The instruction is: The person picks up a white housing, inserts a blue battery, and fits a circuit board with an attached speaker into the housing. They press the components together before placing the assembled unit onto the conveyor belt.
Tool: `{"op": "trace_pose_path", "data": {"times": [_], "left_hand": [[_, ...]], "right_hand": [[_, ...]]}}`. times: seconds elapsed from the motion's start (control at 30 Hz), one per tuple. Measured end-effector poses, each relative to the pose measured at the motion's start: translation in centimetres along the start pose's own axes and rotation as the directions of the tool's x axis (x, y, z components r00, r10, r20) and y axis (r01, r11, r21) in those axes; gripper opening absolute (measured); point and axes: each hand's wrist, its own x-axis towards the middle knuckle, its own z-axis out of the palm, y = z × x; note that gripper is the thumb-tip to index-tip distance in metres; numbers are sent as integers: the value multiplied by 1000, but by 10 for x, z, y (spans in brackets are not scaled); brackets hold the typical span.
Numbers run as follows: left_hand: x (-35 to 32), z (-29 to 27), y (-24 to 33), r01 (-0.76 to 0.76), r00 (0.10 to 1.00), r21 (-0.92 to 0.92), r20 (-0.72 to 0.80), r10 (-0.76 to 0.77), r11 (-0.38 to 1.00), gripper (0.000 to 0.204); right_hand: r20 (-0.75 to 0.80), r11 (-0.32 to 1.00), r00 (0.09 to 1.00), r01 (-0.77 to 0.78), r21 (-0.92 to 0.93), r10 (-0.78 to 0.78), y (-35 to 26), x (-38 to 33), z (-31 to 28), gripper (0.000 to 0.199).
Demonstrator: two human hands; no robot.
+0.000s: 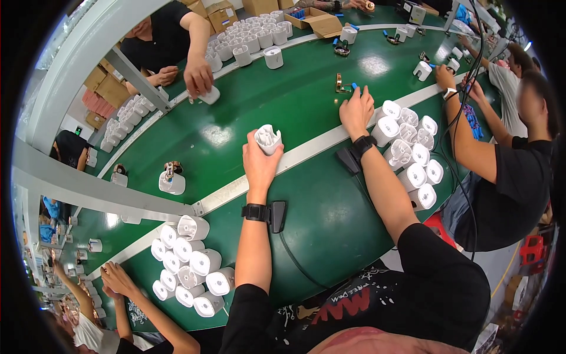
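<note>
My left hand (pixel 259 168) is wrapped round a white plastic housing (pixel 267 141), holding it upright over the belt's near edge. Its top faces up and shows ribs and a notch inside. My right hand (pixel 356 115) reaches forward over the metal rail, fingers stretched and somewhat apart. Just beyond its fingertips lies a small blue cylinder (pixel 355 86), beside a copper-coloured part with a small board (pixel 340 84); whether the fingers touch the cylinder is hard to see. Both wrists wear black bands with cabled black modules.
White housings stand clustered on my left (pixel 187 259) and right (pixel 411 150). A white metal frame post (pixel 147 203) slants across the left. Opposite, a person's hand (pixel 198 75) holds another housing. Black cables (pixel 457 118) hang at right, near a co-worker's arms. Another co-worker's hands (pixel 118 280) work at lower left.
</note>
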Motion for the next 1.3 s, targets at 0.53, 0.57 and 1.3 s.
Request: {"op": "trace_pose_path", "data": {"times": [0.53, 0.57, 1.3], "left_hand": [[-2, 2, -2, -1, 1000, -10, -3, 1, 1000, 66], [-1, 3, -2, -5, 1000, -12, -6, 5, 1000, 66], [0, 0, 3, 16, 999, 14, 35, -16, 1000, 64]], "right_hand": [[171, 999, 984, -52, 4, 51, 1, 12, -18, 36], [170, 999, 984, -53, 4, 52, 3, 14, -16, 36], [793, -443, 402, -877, 190, -457, -23, 10, 6, 17]]}}
